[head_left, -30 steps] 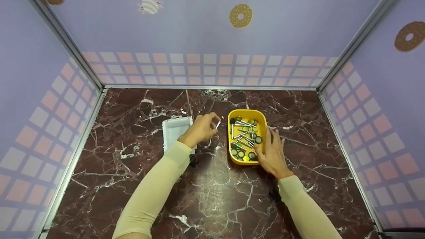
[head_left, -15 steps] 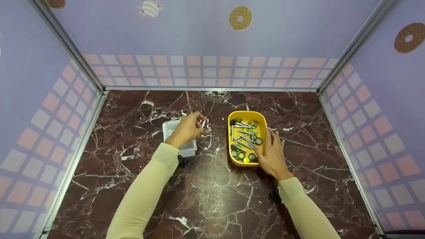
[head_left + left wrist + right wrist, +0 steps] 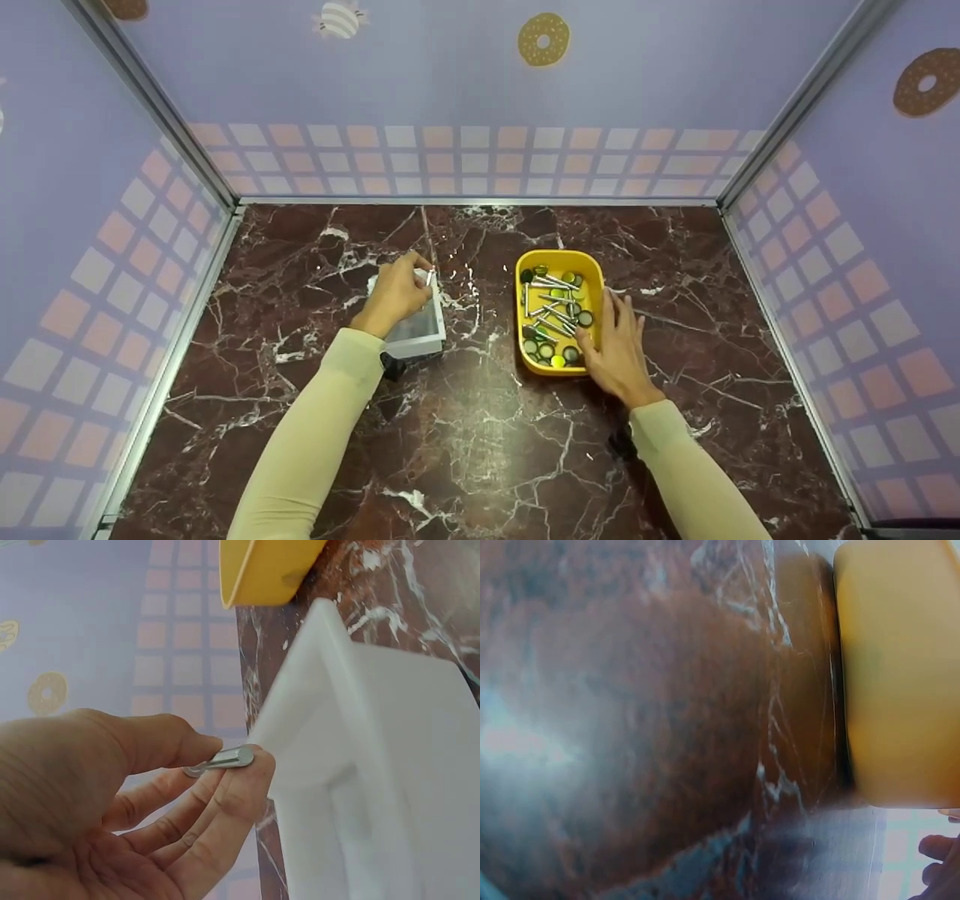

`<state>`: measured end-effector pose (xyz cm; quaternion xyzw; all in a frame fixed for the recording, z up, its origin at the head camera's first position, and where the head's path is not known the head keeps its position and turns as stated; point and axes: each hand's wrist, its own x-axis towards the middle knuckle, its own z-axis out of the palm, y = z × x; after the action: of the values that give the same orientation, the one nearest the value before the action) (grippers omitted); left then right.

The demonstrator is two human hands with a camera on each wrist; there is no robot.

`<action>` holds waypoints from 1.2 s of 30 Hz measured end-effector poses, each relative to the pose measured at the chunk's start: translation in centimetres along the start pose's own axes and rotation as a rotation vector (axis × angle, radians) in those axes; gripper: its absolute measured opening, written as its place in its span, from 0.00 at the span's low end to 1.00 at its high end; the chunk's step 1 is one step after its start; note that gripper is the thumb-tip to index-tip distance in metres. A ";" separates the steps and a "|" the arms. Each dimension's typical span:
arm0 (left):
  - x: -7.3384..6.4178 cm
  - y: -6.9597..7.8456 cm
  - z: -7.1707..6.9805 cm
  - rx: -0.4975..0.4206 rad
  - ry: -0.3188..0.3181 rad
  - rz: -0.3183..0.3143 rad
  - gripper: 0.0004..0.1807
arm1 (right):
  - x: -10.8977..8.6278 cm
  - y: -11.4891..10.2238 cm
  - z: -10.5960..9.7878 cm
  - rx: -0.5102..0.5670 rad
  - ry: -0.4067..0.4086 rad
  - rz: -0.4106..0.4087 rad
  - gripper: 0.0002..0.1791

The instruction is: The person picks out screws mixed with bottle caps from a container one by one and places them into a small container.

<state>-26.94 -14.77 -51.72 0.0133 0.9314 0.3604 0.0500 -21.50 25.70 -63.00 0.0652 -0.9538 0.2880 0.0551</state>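
My left hand (image 3: 396, 294) pinches a small silver screw (image 3: 234, 757) between thumb and fingertips, its rounded end toward the wrist camera. That hand is over a white rectangular tray (image 3: 420, 346), covering its upper left part; the tray's wall rises close beside the fingers in the left wrist view. My right hand (image 3: 616, 346) holds the right wall of a yellow box (image 3: 594, 274), thumb over the rim and fingers along the outside. Inside the box lie several silver screws (image 3: 556, 308) and several round caps (image 3: 585, 319), some green or yellow, others dark-rimmed.
The dark red marbled tabletop (image 3: 480, 420) carries both containers, with a stretch of bare surface between them. Lilac panels (image 3: 450, 82) with a checked band and metal edges stand at the back and both sides.
My left hand has moved left with the screw, from between the two containers to over the white tray. My right hand stays at the yellow box.
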 end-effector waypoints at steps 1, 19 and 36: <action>0.0 -0.2 -0.1 -0.001 0.010 -0.002 0.22 | 0.0 0.0 0.0 0.000 0.002 0.001 0.51; 1.6 -2.0 -1.3 0.055 -0.118 -0.184 0.18 | 0.0 0.1 0.0 0.015 0.008 -0.001 0.51; 4.1 -1.5 0.3 0.102 -0.263 -0.321 0.06 | -0.1 0.0 0.0 0.013 0.015 0.000 0.52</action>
<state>-30.97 -15.43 -53.26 -0.0860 0.9239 0.2953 0.2274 -21.42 25.70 -62.97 0.0633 -0.9515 0.2945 0.0621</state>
